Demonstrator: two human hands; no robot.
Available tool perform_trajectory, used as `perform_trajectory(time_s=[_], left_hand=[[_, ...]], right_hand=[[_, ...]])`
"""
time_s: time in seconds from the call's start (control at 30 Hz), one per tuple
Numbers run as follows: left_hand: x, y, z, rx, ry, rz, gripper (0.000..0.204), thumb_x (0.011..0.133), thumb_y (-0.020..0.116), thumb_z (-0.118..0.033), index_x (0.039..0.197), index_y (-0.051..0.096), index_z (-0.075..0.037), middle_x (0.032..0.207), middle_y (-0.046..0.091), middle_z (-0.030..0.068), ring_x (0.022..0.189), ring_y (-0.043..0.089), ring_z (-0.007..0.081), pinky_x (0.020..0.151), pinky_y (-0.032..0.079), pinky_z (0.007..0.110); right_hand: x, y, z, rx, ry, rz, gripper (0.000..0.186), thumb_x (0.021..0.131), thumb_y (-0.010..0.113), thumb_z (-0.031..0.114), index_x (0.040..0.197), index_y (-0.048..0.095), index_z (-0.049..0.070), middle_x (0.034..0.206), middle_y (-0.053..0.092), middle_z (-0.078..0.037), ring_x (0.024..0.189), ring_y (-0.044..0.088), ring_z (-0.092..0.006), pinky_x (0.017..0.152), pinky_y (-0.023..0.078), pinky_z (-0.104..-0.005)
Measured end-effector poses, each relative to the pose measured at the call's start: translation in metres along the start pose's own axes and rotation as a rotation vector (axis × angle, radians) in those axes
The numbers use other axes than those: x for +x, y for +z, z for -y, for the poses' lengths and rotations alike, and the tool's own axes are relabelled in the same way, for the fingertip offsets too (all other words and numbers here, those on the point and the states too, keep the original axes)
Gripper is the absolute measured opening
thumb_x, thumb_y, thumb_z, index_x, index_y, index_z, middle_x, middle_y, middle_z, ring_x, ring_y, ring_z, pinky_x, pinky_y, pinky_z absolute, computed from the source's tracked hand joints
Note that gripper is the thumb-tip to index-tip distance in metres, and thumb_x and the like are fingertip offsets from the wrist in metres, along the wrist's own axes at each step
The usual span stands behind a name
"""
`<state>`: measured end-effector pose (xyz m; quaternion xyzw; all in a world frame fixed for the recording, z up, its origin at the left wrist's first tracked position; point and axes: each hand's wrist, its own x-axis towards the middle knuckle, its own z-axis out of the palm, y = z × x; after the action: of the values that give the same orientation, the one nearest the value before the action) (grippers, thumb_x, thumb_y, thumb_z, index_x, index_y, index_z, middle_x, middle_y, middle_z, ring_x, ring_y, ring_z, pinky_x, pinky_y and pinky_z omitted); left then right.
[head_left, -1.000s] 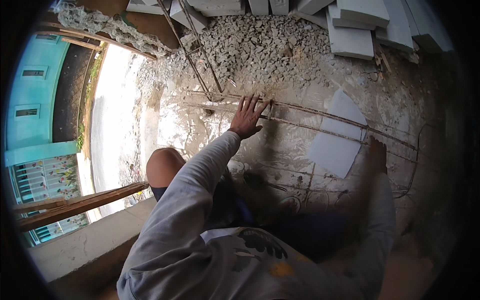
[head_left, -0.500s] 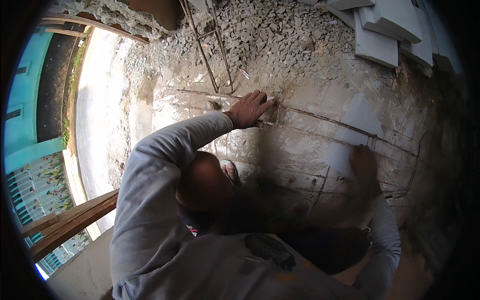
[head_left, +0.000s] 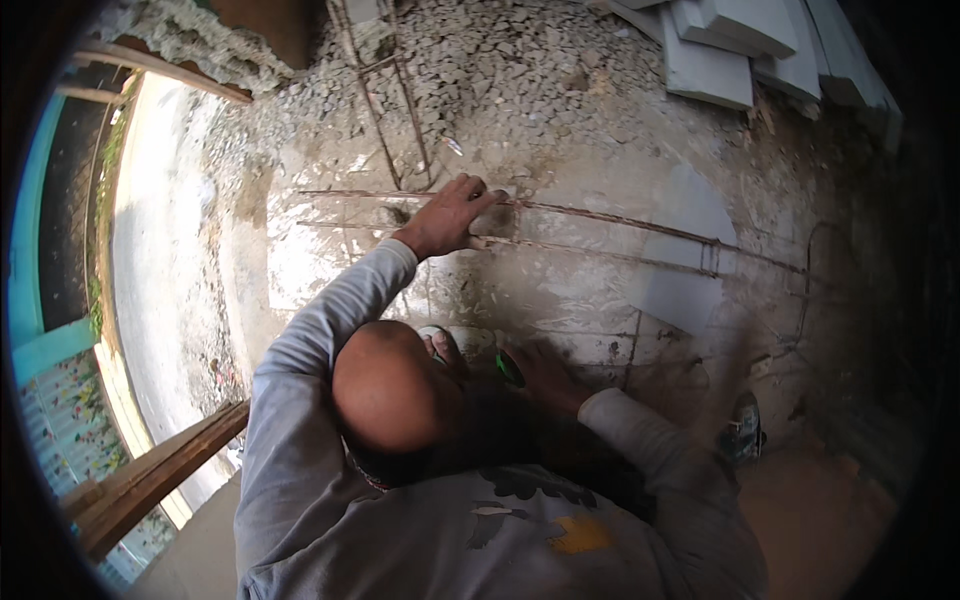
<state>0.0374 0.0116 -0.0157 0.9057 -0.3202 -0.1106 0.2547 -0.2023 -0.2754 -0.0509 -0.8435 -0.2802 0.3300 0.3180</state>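
Concrete floor [head_left: 570, 290], gravel [head_left: 520, 85] at 12 o'clock: L hand [head_left: 447, 215], fingers part-curled, grips rebar frame [head_left: 620, 222] at 1, prob. to steady it; R hand [head_left: 545, 376] at 5 by green item [head_left: 510, 368], can't tell grip.

Grey sweatshirt [head_left: 400, 535] — black-and-yellow print [head_left: 580, 534]
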Motion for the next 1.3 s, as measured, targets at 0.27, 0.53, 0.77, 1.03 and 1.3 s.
perform_trajectory(time_s=[0.27, 0.53, 0.77, 1.03, 1.3], left_hand=[[-0.019, -0.036, -0.043, -0.22, -0.122, -0.039, 0.063, 0.096, 0.08, -0.035, 0.15, 0.058, -0.012, 0.135, 0.061, 0.0134, 0.128, 0.058, 0.031, 0.112, 0.048, 0.045], [-0.064, -0.075, -0.054, -0.974, -0.432, 0.058, 0.019, 0.101, 0.075, -0.01, 0.119, 0.07, -0.005, 0.11, 0.07, -0.0028, 0.102, 0.065, 0.0094, 0.095, 0.053, 0.029], [-0.23, -0.096, 0.053, -0.934, -0.788, -0.479, 0.018, 0.101, 0.075, -0.01, 0.118, 0.071, -0.003, 0.106, 0.073, 0.0009, 0.099, 0.065, 0.0109, 0.093, 0.052, 0.028], [-0.254, -0.07, 0.114, -0.578, -0.935, -0.834, 0.039, 0.102, 0.073, -0.012, 0.137, 0.069, 0.006, 0.123, 0.077, 0.0133, 0.109, 0.071, 0.0172, 0.098, 0.055, 0.029], [-0.247, -0.045, 0.131, -0.399, -0.957, -0.84, 0.034, 0.101, 0.075, -0.017, 0.131, 0.076, -0.001, 0.117, 0.08, 0.0131, 0.105, 0.073, 0.0168, 0.093, 0.056, 0.029]], right_hand=[[0.062, -0.137, 0.029, 0.487, 0.037, -0.281, 0.075, 0.1, 0.074, 0.022, 0.155, 0.029, -0.002, 0.118, 0.065, -0.022, 0.102, 0.068, -0.0336, 0.096, 0.053, -0.0453], [0.109, -0.203, 0.074, -0.073, -0.31, -0.238, 0.075, 0.096, 0.078, 0.028, 0.156, 0.04, 0.004, 0.129, 0.06, -0.028, 0.118, 0.063, -0.0452, 0.099, 0.053, -0.0521], [0.075, -0.256, 0.036, -0.381, -0.1, 0.036, 0.067, 0.09, 0.079, 0.022, 0.152, 0.055, 0.014, 0.115, 0.062, -0.017, 0.109, 0.063, -0.0384, 0.093, 0.054, -0.0475], [0.073, -0.244, 0.024, -0.281, -0.075, 0.039, 0.062, 0.088, 0.078, 0.02, 0.147, 0.059, 0.01, 0.111, 0.067, -0.019, 0.102, 0.066, -0.0386, 0.09, 0.054, -0.0468], [0.076, -0.246, 0.01, -0.248, -0.089, 0.043, 0.063, 0.089, 0.08, 0.026, 0.146, 0.058, 0.01, 0.112, 0.068, -0.02, 0.103, 0.067, -0.0396, 0.092, 0.054, -0.0477]])
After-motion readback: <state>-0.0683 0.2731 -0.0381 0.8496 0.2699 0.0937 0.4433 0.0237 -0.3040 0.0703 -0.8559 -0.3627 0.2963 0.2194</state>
